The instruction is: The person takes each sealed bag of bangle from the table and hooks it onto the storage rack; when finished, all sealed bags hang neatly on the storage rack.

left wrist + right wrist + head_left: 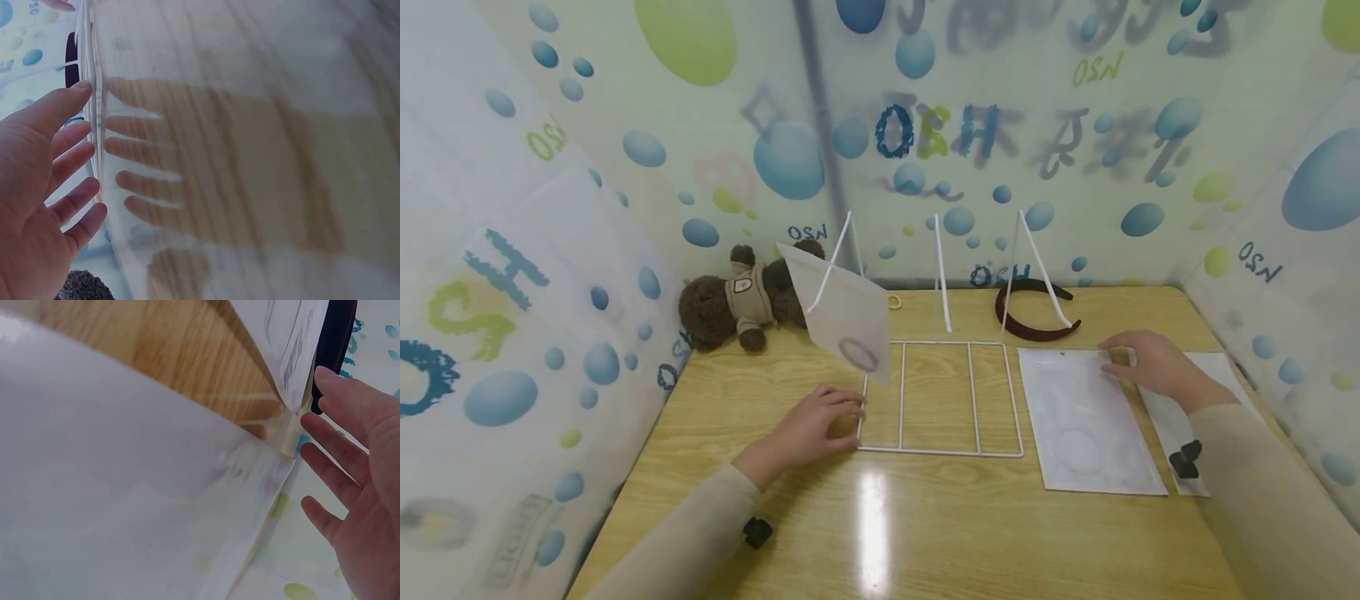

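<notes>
A white wire rack (902,397) stands on the table, its slanted prongs rising at the back. From its left prong hangs a flat white pouch (838,304) with a ring shape low on it. My left hand (808,425) rests at the left side of the rack's base, fingers loosely spread in the left wrist view. At the right, one flat white pouch (1086,417) with a small hole near its top lies beside another white pouch (1159,421). Over their upper ends is my right hand (1150,367), fingers relaxed and apart; my forearm partly hides the second pouch.
Behind the rack lie a dark headband (1037,335) and a small yellowish ring (898,302). A brown teddy bear (748,296) in a beige top lies at the back left, partly behind the hanging pouch. Patterned curtain walls (1060,250) enclose the wooden table (970,533).
</notes>
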{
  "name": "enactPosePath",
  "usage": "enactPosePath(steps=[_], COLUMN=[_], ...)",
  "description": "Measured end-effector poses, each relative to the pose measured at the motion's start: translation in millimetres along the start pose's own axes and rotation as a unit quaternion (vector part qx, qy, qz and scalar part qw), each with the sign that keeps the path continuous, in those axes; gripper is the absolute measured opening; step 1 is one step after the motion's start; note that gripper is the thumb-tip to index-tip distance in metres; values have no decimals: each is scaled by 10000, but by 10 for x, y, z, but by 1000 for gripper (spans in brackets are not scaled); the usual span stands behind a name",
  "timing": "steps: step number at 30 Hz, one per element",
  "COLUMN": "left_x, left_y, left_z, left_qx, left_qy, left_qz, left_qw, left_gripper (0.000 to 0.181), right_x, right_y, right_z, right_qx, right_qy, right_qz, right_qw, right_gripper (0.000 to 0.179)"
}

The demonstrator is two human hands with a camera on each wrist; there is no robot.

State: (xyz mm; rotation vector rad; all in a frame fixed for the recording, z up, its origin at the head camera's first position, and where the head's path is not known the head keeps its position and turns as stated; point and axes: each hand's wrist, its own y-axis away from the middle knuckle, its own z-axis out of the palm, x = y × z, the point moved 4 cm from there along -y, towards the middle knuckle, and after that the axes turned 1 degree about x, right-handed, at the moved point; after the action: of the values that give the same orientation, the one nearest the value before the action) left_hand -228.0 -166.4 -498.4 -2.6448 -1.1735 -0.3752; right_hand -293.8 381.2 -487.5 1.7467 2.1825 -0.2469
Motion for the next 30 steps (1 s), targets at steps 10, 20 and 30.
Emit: enactPosePath(steps=[10, 20, 30], left_x=[-6, 10, 7], left_y=[1, 3, -5], left_z=[1, 1, -13], left_qx=[62, 13, 38], left_qy=[20, 57, 33], left_qz=[-19, 5, -13], left_qw=[10000, 10000, 10000], left_gripper=[45, 43, 43], right_x=[42, 111, 105], right_y=[-34, -47, -59], right_z=[4, 77, 21], right_qx=[-75, -119, 167], right_qy=[23, -12, -268], right_qz=[149, 266, 382], right_qw=[9999, 9996, 9988], right_gripper=[47, 46, 34])
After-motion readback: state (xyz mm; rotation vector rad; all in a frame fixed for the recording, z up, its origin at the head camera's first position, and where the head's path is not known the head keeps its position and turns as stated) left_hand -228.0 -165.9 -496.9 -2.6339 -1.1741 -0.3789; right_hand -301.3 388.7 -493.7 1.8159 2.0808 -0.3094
